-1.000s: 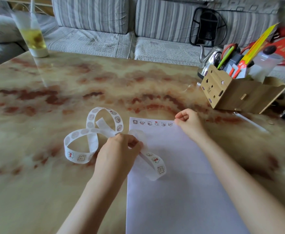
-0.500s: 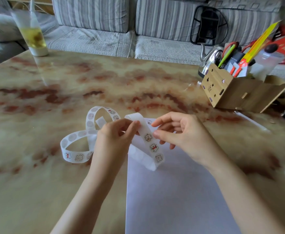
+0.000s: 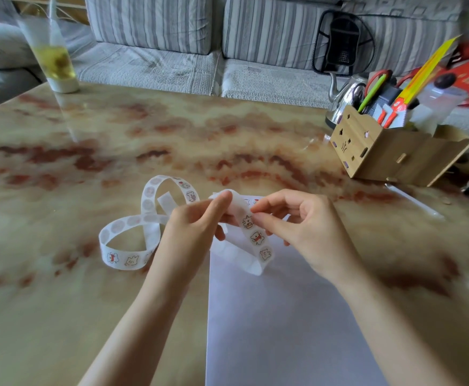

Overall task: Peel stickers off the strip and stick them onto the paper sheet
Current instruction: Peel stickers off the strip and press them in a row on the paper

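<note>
A long white sticker strip (image 3: 149,229) curls in loops on the marble table, with small cartoon stickers along it. My left hand (image 3: 191,232) pinches a raised part of the strip above the top edge of the white paper sheet (image 3: 283,324). My right hand (image 3: 297,227) meets it from the right, its thumb and forefinger tips pinching at a sticker (image 3: 247,222) on the strip. A row of stickers at the sheet's top edge is mostly hidden behind my hands.
A wooden desk organiser (image 3: 389,151) full of pens and scissors stands at the right, with a metal kettle (image 3: 344,101) behind it. A tall glass of yellow drink (image 3: 55,59) stands at the far left corner. A striped sofa runs along the back.
My right hand left the sheet's top right corner and came to the strip. My left hand lifted the strip off the table and holds it up between both hands.
</note>
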`<control>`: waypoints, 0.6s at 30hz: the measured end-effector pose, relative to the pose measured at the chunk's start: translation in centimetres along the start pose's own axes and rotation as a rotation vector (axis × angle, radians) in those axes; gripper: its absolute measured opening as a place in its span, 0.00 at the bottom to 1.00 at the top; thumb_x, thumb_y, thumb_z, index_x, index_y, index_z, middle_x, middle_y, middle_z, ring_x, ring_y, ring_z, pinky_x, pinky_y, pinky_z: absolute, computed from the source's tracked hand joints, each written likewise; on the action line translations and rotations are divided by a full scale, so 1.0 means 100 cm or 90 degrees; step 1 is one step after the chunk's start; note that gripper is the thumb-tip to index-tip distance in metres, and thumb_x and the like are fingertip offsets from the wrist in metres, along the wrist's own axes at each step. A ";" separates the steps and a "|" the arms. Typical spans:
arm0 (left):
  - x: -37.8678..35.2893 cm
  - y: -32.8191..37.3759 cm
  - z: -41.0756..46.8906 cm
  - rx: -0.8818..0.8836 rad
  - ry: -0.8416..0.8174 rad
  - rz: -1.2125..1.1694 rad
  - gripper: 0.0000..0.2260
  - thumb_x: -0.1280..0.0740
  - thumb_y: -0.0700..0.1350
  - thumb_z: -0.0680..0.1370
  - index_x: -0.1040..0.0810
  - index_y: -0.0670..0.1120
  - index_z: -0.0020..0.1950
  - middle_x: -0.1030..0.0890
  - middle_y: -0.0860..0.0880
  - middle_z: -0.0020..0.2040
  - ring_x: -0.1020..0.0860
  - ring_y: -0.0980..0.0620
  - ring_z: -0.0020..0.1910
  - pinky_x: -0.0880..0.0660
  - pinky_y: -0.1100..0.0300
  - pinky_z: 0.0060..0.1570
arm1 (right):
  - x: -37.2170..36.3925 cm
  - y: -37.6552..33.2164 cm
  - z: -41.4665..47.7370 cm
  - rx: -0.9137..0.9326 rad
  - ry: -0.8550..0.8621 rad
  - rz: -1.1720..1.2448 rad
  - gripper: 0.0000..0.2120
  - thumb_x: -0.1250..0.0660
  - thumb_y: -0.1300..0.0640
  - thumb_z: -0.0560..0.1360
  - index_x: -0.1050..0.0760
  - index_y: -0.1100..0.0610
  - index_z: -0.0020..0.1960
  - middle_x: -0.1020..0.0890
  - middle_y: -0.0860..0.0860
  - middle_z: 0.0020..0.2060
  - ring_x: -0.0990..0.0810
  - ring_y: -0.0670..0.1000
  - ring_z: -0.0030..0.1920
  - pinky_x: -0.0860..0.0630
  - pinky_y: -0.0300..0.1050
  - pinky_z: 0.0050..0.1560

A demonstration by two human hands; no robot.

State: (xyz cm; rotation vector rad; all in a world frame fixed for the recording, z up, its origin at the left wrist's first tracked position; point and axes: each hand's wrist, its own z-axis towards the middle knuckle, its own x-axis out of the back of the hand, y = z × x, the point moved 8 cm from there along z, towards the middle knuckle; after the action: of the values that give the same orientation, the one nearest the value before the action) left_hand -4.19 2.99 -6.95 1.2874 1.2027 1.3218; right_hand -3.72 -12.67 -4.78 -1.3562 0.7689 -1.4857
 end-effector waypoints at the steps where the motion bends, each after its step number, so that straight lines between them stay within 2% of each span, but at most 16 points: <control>1: -0.001 0.000 -0.001 0.010 -0.008 0.000 0.16 0.38 0.52 0.78 0.18 0.51 0.33 0.17 0.59 0.32 0.29 0.62 0.26 0.35 0.74 0.28 | 0.001 -0.001 0.000 0.007 0.008 -0.006 0.05 0.26 0.59 0.71 0.18 0.49 0.40 0.18 0.42 0.33 0.23 0.43 0.33 0.32 0.33 0.31; 5: -0.003 0.001 -0.003 0.017 -0.011 0.048 0.12 0.35 0.48 0.77 0.18 0.47 0.36 0.26 0.59 0.22 0.32 0.63 0.22 0.39 0.74 0.23 | 0.000 0.000 -0.001 0.019 0.016 -0.016 0.04 0.26 0.57 0.71 0.18 0.48 0.40 0.18 0.43 0.34 0.24 0.43 0.33 0.31 0.35 0.32; 11: -0.004 0.000 -0.003 0.019 -0.021 0.034 0.12 0.35 0.50 0.77 0.17 0.46 0.37 0.25 0.59 0.24 0.32 0.63 0.22 0.37 0.73 0.24 | 0.000 0.000 -0.002 0.043 0.025 -0.022 0.04 0.27 0.58 0.72 0.18 0.49 0.42 0.17 0.47 0.37 0.22 0.52 0.38 0.24 0.54 0.40; 14: -0.005 0.000 -0.003 0.021 -0.028 0.040 0.12 0.34 0.49 0.76 0.17 0.47 0.37 0.27 0.59 0.22 0.32 0.63 0.22 0.38 0.73 0.23 | -0.001 -0.001 -0.003 0.054 0.021 -0.024 0.04 0.27 0.58 0.72 0.18 0.50 0.42 0.17 0.48 0.37 0.22 0.52 0.38 0.24 0.53 0.40; 18: -0.004 -0.001 -0.003 0.018 -0.021 0.048 0.12 0.34 0.48 0.77 0.17 0.47 0.36 0.27 0.58 0.22 0.32 0.62 0.22 0.39 0.73 0.23 | -0.002 -0.004 -0.005 0.074 0.011 -0.046 0.06 0.27 0.61 0.72 0.18 0.50 0.41 0.17 0.45 0.37 0.23 0.47 0.37 0.27 0.44 0.37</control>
State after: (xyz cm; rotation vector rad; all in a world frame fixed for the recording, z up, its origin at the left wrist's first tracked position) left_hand -4.43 2.54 -7.06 1.3817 1.1646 1.3359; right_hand -4.34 -12.44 -4.60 -1.2965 0.6403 -1.5755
